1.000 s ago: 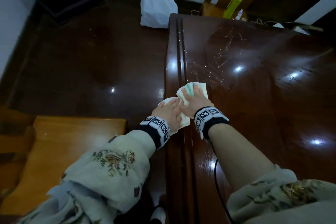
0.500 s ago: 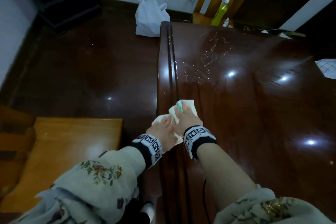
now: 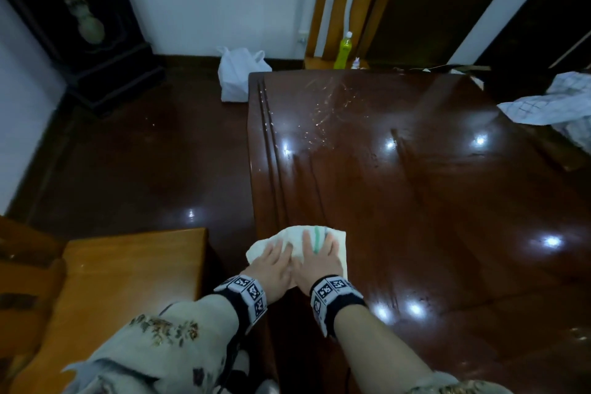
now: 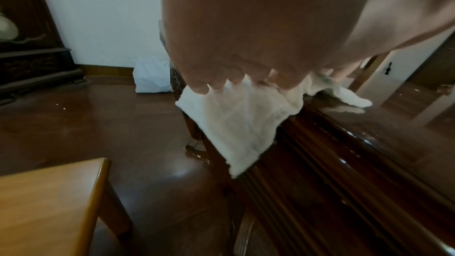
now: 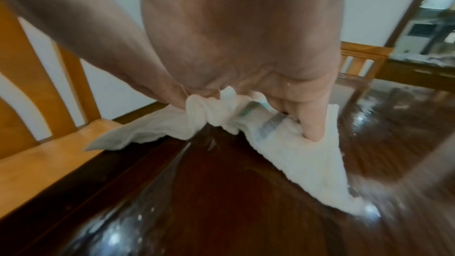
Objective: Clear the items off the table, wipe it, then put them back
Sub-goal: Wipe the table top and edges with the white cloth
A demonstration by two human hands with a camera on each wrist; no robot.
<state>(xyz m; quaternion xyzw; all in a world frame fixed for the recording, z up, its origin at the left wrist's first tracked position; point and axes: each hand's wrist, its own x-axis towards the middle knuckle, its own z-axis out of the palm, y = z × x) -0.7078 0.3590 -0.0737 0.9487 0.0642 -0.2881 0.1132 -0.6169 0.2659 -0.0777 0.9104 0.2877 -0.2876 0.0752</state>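
Note:
A white cloth with a green stripe (image 3: 295, 238) (image 4: 236, 124) (image 5: 290, 143) lies on the glossy dark wooden table (image 3: 415, 201) at its near left edge. Both hands lie side by side on it, palms down. My left hand (image 3: 275, 261) (image 4: 246, 50) presses the cloth's left part, which overhangs the table's grooved edge. My right hand (image 3: 316, 257) (image 5: 234, 55) presses the right part, fingers straight. Wet streaks and scattered crumbs (image 3: 323, 105) mark the tabletop farther away.
A light wooden chair seat (image 3: 121, 291) stands to the left of the table. Another chair (image 3: 348, 3) at the far end holds a green bottle (image 3: 343, 49). A white plastic bag (image 3: 238, 73) sits on the floor. A checked cloth (image 3: 550, 102) lies at the table's right.
Both hands have drawn the cloth back along the table's left edge towards me. The head view has lifted, showing more of the room and the table's far end.

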